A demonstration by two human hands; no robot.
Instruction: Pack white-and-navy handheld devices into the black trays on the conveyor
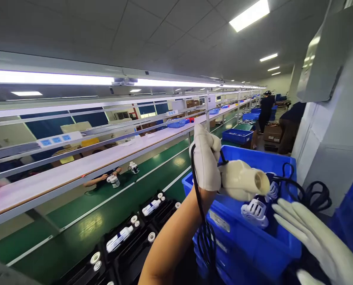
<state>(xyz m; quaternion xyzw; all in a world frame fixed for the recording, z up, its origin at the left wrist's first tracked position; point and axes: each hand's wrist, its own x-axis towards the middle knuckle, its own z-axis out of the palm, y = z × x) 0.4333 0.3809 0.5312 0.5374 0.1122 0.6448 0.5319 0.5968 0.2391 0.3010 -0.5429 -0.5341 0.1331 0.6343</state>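
Observation:
My left hand (pixel 205 160), in a white glove, is closed around the handle of a cream hair dryer (pixel 242 181) held up over a blue bin (pixel 253 241). The dryer's black cord (pixel 200 206) hangs down along my forearm. My right hand (pixel 315 233), also gloved, is spread flat with fingers apart at the bin's right side, holding nothing. Inside the bin lie more white-and-blue dryer parts (pixel 257 209) and tangled black cords (pixel 309 192).
A green conveyor belt (pixel 84 225) runs left with black trays (pixel 129 237) holding white parts. A long white shelf (pixel 75 170) spans above it. Another person's arms (pixel 105 178) work across the belt. More blue bins (pixel 238 135) and people (pixel 265 111) stand farther down.

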